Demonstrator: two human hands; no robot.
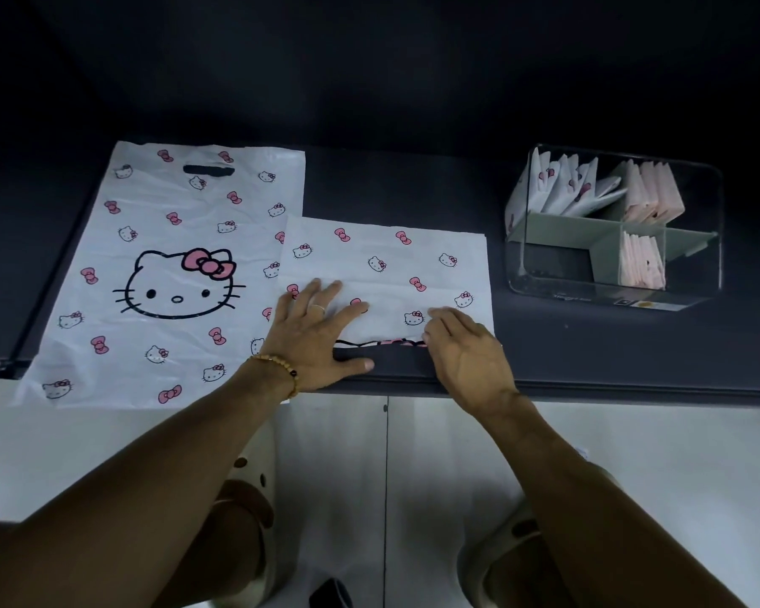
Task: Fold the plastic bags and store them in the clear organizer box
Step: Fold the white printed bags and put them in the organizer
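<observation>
Your left hand (314, 333) lies flat with its fingers spread and straight, pressing down on the near left part of the folded bag (387, 274). Its thumb reaches out sideways along the dark counter (413, 177), just below the bag's near edge. A bead bracelet (281, 370) sits on that wrist and a ring (317, 307) on one finger.

Your right hand (468, 351) is at the bag's near right corner, fingers bent down over the edge. The fingertips are on the plastic, but whether they pinch the edge or only press it you cannot tell from this view. Between your two hands, a strip of black and pink print shows along the bag's near edge.

The folded bag lies on the counter straight ahead of both hands, white with small cat faces and pink bows. To the left of your left hand, a second bag (172, 274) lies flat and unfolded, with a large cat face and a handle slot at its far end; the folded bag overlaps its right edge.

Ahead and to the right of your right hand, apart from the bags, stands the clear box (694, 274). Grey dividers (589, 239) split it into compartments, and folded bags (589, 186) stand upright in the far ones and in one near middle one.
</observation>
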